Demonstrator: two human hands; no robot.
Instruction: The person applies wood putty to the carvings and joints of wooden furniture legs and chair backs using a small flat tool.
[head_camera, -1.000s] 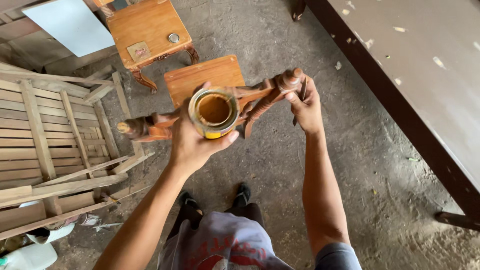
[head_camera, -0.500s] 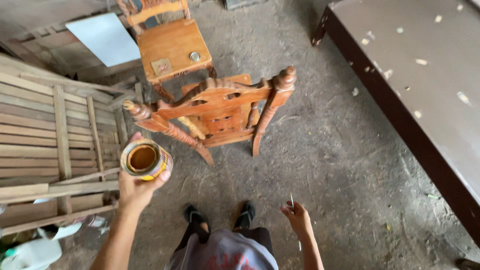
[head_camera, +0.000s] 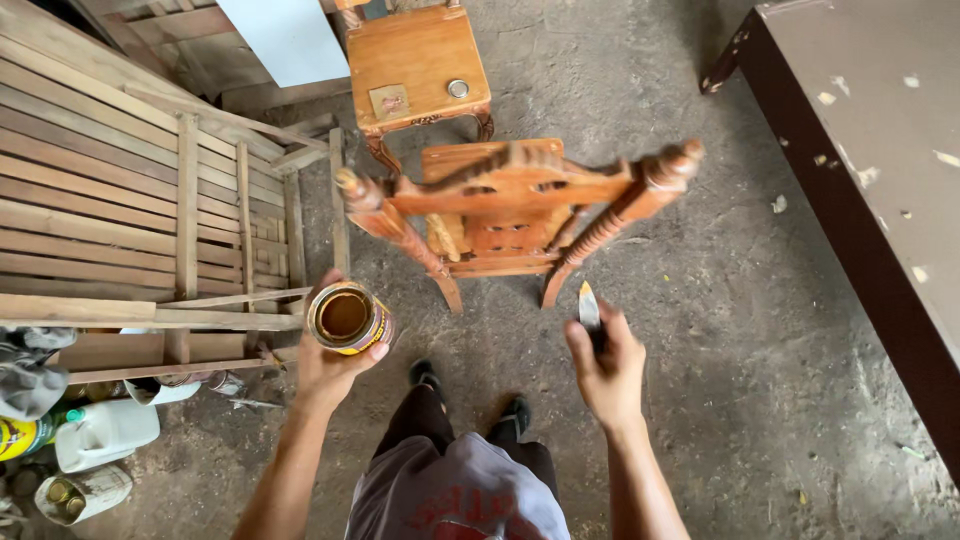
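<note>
My left hand (head_camera: 335, 368) holds an open round can (head_camera: 345, 317) with brown liquid inside, raised at waist height. My right hand (head_camera: 607, 362) grips a small paintbrush (head_camera: 589, 305), its pale bristle tip pointing up toward the chair. In front of me stands a carved, orange-brown wooden chair (head_camera: 510, 205), seen from above its backrest with turned posts at both sides. Both hands are short of the chair and touch nothing else. My feet show on the concrete floor below the chair.
A second wooden chair (head_camera: 415, 60) with a small lid on its seat stands behind. Slatted wooden furniture (head_camera: 130, 210) fills the left. A dark brown table (head_camera: 880, 170) runs along the right. Jugs and cans (head_camera: 95, 440) sit at bottom left.
My right hand has come up from beside my leg with the brush. The can has moved right and higher. The view has shifted, so the chair sits more central.
</note>
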